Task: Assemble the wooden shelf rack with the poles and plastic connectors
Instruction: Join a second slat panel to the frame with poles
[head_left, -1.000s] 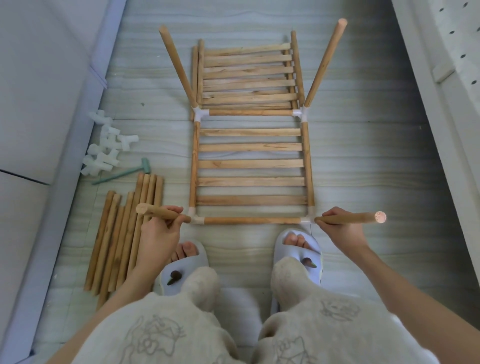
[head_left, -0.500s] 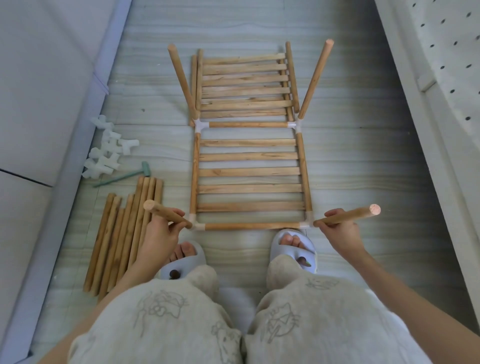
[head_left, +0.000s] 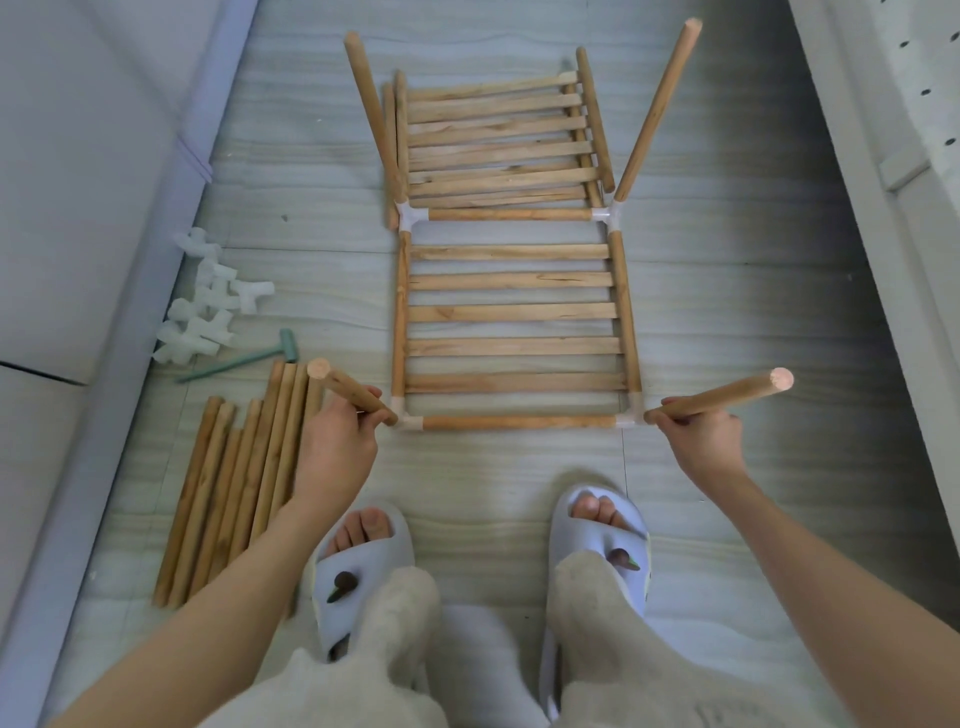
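Two hands at work, each with a closed grip on a pole. Left hand (head_left: 335, 441) holds the left pole (head_left: 349, 389), fingers curled round its lower part; the pole tilts up and outward from the near-left plastic connector (head_left: 404, 420). Right hand (head_left: 701, 441) holds the right pole (head_left: 722, 395) the same way, at the near-right connector (head_left: 631, 413).

Slatted shelf frame (head_left: 511, 312) lies flat on the floor (head_left: 753, 291), just ahead of both slippered feet. Two more poles stand angled from its far corners. Second slatted panel (head_left: 493, 140) lies beyond.

Left of the frame: bundle of spare poles (head_left: 228, 483), small green mallet (head_left: 244, 358), heap of white connectors (head_left: 208, 301) near the wall.
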